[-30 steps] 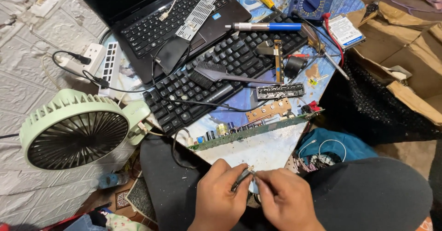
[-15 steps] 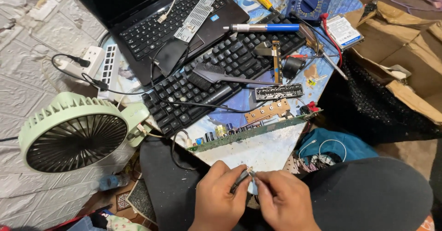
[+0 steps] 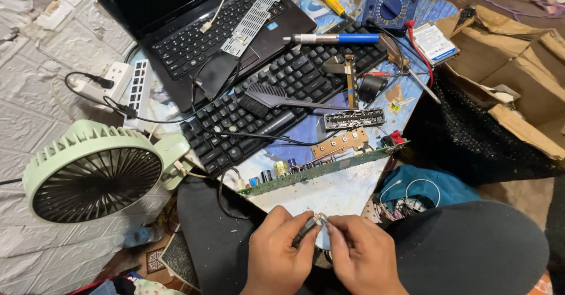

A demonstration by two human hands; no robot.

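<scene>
Below the table's near edge point(image 3: 329, 198): left hand point(image 3: 276, 254) and right hand point(image 3: 362, 254) both pinching a small metal part point(image 3: 312, 224), perhaps a connector. Best kept steady, fingertips close, grip light.

The scene is viewed steeply downward from head height, near the cluttered bench point(image 3: 329, 198); only one view is given.

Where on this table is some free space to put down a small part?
The barest patch is the pale strip of table between the green circuit board and the hands. A smaller bare spot lies between the black keyboard and that board. Elsewhere it is crowded: laptop, multimeter, cables.
</scene>
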